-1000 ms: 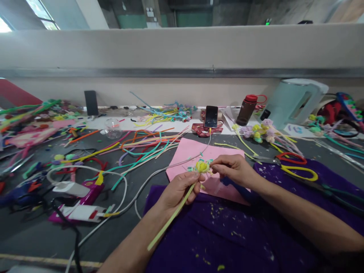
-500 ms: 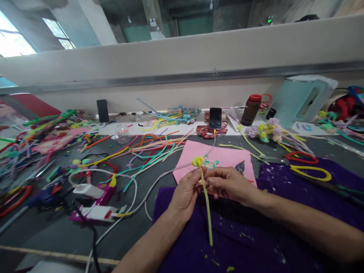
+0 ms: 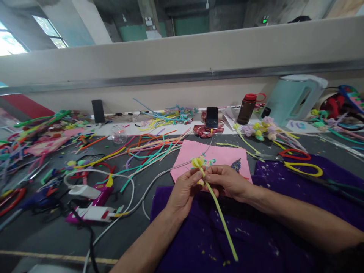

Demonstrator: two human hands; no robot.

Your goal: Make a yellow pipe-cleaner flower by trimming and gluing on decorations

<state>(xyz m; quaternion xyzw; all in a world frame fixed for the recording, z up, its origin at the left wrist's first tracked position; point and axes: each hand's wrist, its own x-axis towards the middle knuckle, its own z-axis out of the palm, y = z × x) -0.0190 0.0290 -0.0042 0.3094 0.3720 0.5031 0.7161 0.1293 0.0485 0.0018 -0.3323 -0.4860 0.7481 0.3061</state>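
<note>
My left hand (image 3: 183,191) and my right hand (image 3: 224,182) meet over the near edge of a pink sheet (image 3: 212,157) and both pinch a yellow-green pipe-cleaner flower (image 3: 197,163) just below its small yellow bud. Its long stem (image 3: 223,223) slants down to the right across the purple cloth (image 3: 241,235) on my lap. Fingers of both hands are closed around the stem.
Loose coloured pipe cleaners (image 3: 150,146) litter the dark table. A glue gun with white cables (image 3: 93,197) lies at left. A phone (image 3: 212,117), brown bottle (image 3: 247,109), pale kettle (image 3: 292,99), finished flowers (image 3: 264,131) and red and yellow scissors (image 3: 301,163) stand behind and right.
The flower stem has swung from pointing down-left, through vertical, to slanting down-right. My right hand came from the bud down onto the stem next to my left hand.
</note>
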